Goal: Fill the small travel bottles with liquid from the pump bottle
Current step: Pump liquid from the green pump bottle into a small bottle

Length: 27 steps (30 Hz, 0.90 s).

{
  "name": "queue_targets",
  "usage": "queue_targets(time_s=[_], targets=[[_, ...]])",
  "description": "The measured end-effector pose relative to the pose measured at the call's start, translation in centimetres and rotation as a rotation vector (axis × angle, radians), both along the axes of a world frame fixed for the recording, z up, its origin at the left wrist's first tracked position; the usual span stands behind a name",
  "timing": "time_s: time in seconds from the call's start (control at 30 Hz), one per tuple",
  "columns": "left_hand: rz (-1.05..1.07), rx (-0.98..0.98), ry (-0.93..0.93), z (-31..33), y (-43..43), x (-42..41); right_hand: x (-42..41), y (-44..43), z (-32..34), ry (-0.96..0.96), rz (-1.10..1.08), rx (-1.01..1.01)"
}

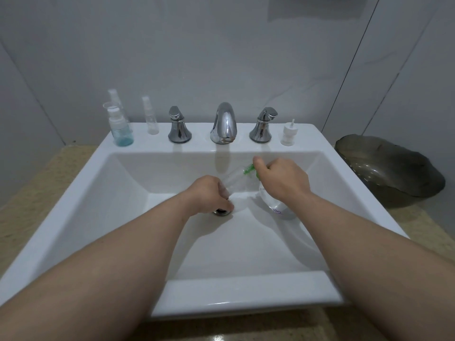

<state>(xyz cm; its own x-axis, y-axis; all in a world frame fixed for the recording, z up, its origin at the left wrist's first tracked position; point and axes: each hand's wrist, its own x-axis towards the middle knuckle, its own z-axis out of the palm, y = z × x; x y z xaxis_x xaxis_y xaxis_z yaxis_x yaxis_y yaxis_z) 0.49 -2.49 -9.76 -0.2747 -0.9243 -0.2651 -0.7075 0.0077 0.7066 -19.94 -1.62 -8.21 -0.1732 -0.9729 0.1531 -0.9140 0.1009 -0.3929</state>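
Observation:
Over the white sink basin (123, 193), my left hand (209, 193) grips a small clear travel bottle (235, 179), tilted with its open end up and to the right. My right hand (280, 178) holds the clear pump bottle (275, 205) with a green pump head (250, 169), whose nozzle points at the small bottle's mouth. The pump bottle's lower body shows below my wrist, clear with purple writing. On the sink's back ledge stand a blue-tinted travel bottle (121, 130), a clear spray bottle (151, 116) and a loose white pump cap (288, 135).
A chrome faucet (224, 125) with two chrome handles (179, 126) (262, 126) stands behind the basin. The drain (221, 212) lies just under my left hand. A dark glass bowl (389, 168) rests on the beige counter to the right.

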Motion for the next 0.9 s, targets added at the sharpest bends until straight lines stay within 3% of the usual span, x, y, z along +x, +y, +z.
queue_targets(time_s=[0.9], targets=[[0.01, 0.013, 0.031, -0.14, -0.22, -0.05, 0.15, -0.02, 0.08, 0.009, -0.013, 0.002]])
